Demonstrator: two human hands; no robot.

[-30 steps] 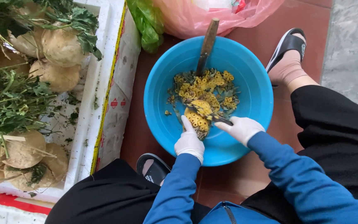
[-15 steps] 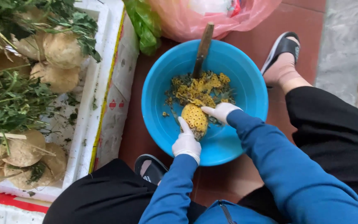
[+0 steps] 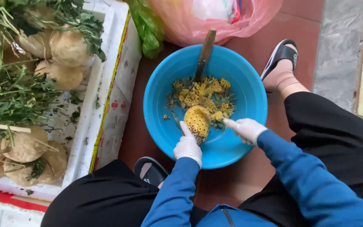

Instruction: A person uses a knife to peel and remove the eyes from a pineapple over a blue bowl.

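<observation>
The gloved left hand grips a peeled pineapple over the blue basin, just beside the heap of peelings. The gloved right hand is closed, perhaps on a small blade that cannot be made out.

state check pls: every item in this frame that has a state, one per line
Pineapple: peeled, upright in the basin, gripped by the left hand.
Right hand: gloved, beside the pineapple; whether it holds anything, cannot tell.
Basin: upright on the floor, holding peel scraps.
Wooden handle: leaning on the basin's far rim.
Foam box: open, full of greens and round roots.
Pink bag: bulging, behind the basin.
</observation>
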